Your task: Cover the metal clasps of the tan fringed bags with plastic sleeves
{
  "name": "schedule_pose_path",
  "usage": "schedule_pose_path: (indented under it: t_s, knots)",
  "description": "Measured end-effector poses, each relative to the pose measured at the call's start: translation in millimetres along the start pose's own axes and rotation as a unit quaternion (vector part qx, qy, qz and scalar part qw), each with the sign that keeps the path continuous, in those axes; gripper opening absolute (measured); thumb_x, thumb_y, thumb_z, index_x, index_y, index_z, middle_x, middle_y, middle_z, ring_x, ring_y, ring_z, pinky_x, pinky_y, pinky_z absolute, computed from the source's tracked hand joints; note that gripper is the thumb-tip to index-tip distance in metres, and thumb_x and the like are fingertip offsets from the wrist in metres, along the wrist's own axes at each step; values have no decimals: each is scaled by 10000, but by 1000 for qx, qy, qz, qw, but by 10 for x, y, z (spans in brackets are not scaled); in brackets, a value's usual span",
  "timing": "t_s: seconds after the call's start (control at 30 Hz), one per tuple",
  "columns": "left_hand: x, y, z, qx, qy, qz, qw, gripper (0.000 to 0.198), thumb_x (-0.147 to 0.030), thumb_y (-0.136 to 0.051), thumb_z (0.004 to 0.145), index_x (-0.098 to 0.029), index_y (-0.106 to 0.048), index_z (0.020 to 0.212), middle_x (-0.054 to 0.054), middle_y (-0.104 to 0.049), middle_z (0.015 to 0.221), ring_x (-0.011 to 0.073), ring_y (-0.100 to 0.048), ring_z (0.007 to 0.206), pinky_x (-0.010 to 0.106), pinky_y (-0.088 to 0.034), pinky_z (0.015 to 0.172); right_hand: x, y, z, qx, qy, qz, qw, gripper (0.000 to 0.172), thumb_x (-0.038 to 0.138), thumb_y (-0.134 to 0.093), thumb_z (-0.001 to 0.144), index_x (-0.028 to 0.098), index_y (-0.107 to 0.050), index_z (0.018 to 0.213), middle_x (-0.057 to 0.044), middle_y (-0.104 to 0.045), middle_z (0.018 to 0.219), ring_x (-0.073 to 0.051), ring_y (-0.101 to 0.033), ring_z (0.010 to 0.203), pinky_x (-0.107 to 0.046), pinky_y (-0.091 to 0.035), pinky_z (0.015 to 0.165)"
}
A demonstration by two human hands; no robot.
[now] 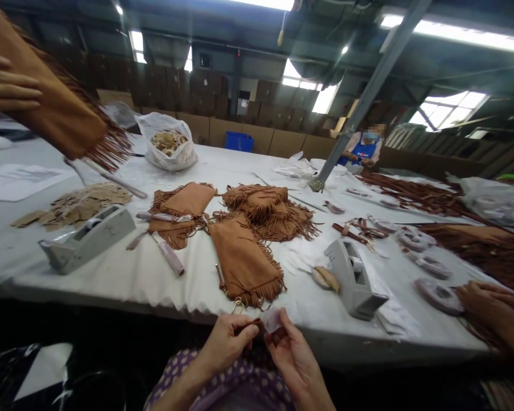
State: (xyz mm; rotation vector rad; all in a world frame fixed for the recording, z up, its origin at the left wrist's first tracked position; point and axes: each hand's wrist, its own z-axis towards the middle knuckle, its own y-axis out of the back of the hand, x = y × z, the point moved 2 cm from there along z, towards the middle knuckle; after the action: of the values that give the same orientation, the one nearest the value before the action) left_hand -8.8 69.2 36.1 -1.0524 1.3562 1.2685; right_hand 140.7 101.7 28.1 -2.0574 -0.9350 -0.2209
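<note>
At the table's front edge my left hand pinches the end of a brown leather strap. A gold metal clasp shows just above those fingers. Beside it, my right hand holds a small whitish piece of wrapping between thumb and fingers, close to the strap end. Just beyond my hands lies a tan fringed bag with a zipper along its left side. More fringed suede pieces are heaped behind it, and another fringed bag lies to their left with wrapped straps on and near it.
Grey tape dispensers stand left and right. Wrapped strap coils line the right side near another person's hand. At upper left, a person's hand holds a fringed bag. A scrap-filled plastic bag stands behind.
</note>
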Motion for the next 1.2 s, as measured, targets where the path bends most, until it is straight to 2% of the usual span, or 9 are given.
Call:
schedule_pose_path:
  t_s: [0.23,0.4,0.5,0.6,0.7,0.9,0.97,1.1,1.2]
  knots:
    - [-47,-7,-4,14,8,-8,1000,320,-313,-490,843,-142,-581,588,-27,-495,527,102,-418,521,225,-280,521,-27,-107,-67,45,48,-50,997,253,263,-876,521,176,-696,676,8,-707,731,-131,-632,709,-236,-506,675]
    - [-62,-7,3,14,10,6,1000,319,-276,-491,829,-144,-559,547,-23,-496,514,110,-440,529,230,-298,532,-75,-115,-87,72,85,-129,985,238,340,-835,589,161,-704,674,-18,-698,710,-144,-622,679,-243,-500,652]
    - [-18,-25,-4,24,10,-19,1000,201,-203,-459,826,-136,-638,888,-13,-585,586,130,-506,572,236,-350,584,-80,-99,-79,83,156,-217,960,269,390,-782,655,147,-719,751,-48,-708,737,-174,-628,695,-275,-500,676]
    - [66,-50,-30,35,7,-63,997,551,-131,-446,803,-137,-345,1345,-10,-650,684,133,-528,592,244,-374,616,-76,-66,-71,78,215,-320,919,315,417,-748,686,121,-720,788,-69,-705,717,-187,-622,672,-289,-494,667]
    - [132,-70,-69,54,-7,-95,994,693,-148,-446,825,-139,-123,1438,-9,-638,719,130,-522,607,245,-377,617,-104,-39,-88,80,235,-395,884,346,429,-735,694,101,-709,801,-74,-688,667,-193,-610,629,-279,-481,588]
    - [103,-41,-126,47,-16,-60,997,693,-243,-446,880,-145,-79,1460,-5,-578,749,142,-516,676,284,-416,718,-203,-63,-200,123,271,-435,850,293,385,-734,703,132,-705,846,-71,-709,760,-204,-636,701,-282,-505,652]
    - [69,1,-135,56,-32,-9,998,687,-225,-488,856,-178,-149,1451,19,-603,823,165,-534,749,310,-429,767,-178,-63,-221,107,269,-423,859,289,390,-736,699,130,-710,821,-85,-721,771,-221,-655,712,-300,-520,669]
    - [52,119,-147,58,-107,187,975,387,-198,-637,755,-268,-597,1134,69,-575,1184,273,-454,1093,415,-360,950,-16,-43,-234,51,292,-379,876,331,397,-761,664,126,-718,849,-102,-736,805,-241,-676,718,-323,-546,680]
    - [100,168,-122,34,-130,269,954,187,-195,-567,818,-249,-662,969,68,-533,1278,286,-408,1144,446,-335,965,72,-22,-261,30,340,-366,866,344,380,-777,645,142,-726,888,-96,-740,864,-247,-684,774,-327,-558,727]
